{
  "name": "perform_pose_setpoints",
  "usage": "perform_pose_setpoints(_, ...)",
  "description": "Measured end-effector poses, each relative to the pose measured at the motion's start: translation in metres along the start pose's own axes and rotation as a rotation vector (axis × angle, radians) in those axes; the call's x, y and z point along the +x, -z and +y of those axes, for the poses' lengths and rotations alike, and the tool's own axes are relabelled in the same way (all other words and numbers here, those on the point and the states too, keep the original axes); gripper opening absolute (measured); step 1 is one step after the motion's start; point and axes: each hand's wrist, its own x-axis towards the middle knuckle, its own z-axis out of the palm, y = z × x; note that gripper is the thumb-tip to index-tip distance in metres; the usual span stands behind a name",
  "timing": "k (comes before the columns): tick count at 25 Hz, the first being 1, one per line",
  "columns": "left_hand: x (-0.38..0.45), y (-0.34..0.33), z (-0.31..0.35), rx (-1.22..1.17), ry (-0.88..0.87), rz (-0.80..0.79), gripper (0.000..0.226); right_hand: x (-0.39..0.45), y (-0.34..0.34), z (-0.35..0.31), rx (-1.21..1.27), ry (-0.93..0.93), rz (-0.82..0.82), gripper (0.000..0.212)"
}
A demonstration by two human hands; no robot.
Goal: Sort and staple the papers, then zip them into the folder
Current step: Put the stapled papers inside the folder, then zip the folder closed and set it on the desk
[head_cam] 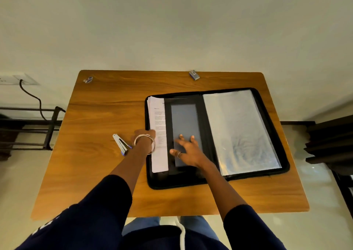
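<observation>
Dim warm light, wide-angle edge warp

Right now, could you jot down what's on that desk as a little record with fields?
Folder: open flat on the wooden table
Papers: partly tucked into the folder's left pocket
Left hand: at the papers' left edge, fingers hidden
Right hand: fingers spread, resting on the pocket
Stapler: lying left of the folder
Far edge: small box, small wrapper

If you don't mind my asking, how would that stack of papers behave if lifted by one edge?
The papers look thin and loose-edged, so they would probably droop and fan apart. They seem light. Half tucked into the folder pocket, they may snag if pulled sideways.
</observation>
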Motion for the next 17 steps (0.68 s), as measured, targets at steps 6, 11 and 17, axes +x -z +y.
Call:
perform_pose_setpoints(6,-0.165,0.053,0.076,-0.147,-0.036,-0.020,0.044,-0.008,0.024,0.022,0.306,0.090,0.095,0.067)
perform_pose_setpoints(11,-0.234,0.047,0.129,-0.121,-0.255,0.141,0.027,-0.038,0.089,0.014,0.630,0.140,0.175,0.048)
perform_pose_setpoints(17,-0.331,-0.034,0.198,0.055,-0.649,0.065,0.032,-0.106,0.183,0.043,1.082,0.232,0.141,0.060)
